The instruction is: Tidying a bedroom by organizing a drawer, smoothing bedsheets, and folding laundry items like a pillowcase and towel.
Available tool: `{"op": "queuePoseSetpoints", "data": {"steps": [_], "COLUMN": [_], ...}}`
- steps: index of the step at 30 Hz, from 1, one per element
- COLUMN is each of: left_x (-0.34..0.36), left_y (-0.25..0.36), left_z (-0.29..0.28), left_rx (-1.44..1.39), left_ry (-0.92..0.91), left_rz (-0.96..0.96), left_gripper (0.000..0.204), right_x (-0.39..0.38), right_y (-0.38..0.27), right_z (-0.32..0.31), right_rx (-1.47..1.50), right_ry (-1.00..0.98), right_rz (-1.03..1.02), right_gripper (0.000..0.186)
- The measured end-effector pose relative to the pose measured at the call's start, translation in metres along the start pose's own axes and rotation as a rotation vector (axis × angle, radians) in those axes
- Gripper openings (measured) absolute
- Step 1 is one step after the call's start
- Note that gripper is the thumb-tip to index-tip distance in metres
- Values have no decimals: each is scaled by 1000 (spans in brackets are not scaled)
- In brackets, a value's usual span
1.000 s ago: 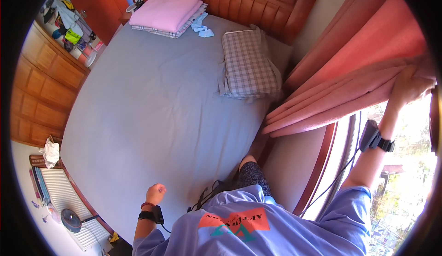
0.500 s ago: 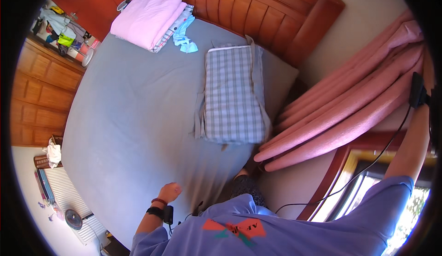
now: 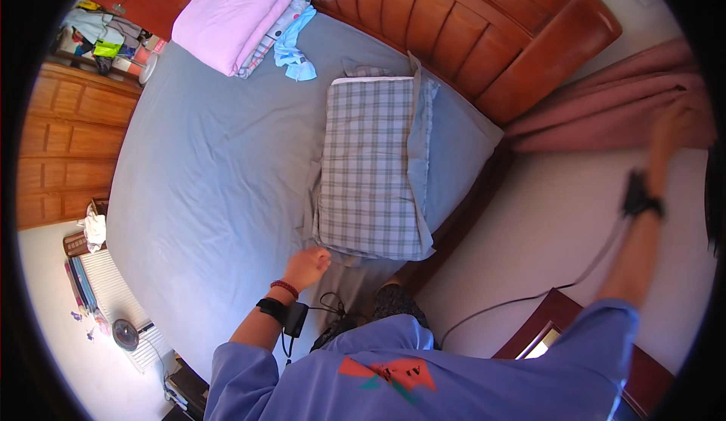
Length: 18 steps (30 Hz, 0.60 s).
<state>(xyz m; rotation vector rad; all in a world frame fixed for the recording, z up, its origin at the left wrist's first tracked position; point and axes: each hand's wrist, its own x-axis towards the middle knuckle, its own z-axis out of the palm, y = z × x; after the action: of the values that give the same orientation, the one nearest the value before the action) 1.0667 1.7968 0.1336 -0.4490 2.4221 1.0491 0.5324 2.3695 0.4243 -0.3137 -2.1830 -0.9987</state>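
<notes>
Right hand (image 3: pixel 669 122), blurred, seemingly grips pink curtain (image 3: pixel 605 114).

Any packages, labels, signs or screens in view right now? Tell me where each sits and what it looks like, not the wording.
Printed patch: on the person's blue shirt, lower middle; red-orange and teal shapes.
Small box-like thing: on the floor left of the bed, beside a white crumpled item; brownish, too small to tell more.
Clutter of bright items: top left by the wooden cabinet; green, white and red, possibly packets.
No screens or signs show.
</notes>
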Motion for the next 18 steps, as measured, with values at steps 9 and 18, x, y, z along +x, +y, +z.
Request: {"op": "queuePoseSetpoints", "data": {"steps": [9, 18], "left_x": [24, 70], "left_y": [47, 126], "left_z": [24, -36], "left_rx": [18, -181], "left_ry": [-11, 390], "left_rz": [127, 103], "left_gripper": [37, 79], "right_x": [-459, -434], "right_y": [-287, -254], "right_z": [-227, -303], "right_rx": [1297, 1896], "right_ry": [-1367, -1066], "right_rz": [-100, -99], "right_gripper": [83, 29]}}
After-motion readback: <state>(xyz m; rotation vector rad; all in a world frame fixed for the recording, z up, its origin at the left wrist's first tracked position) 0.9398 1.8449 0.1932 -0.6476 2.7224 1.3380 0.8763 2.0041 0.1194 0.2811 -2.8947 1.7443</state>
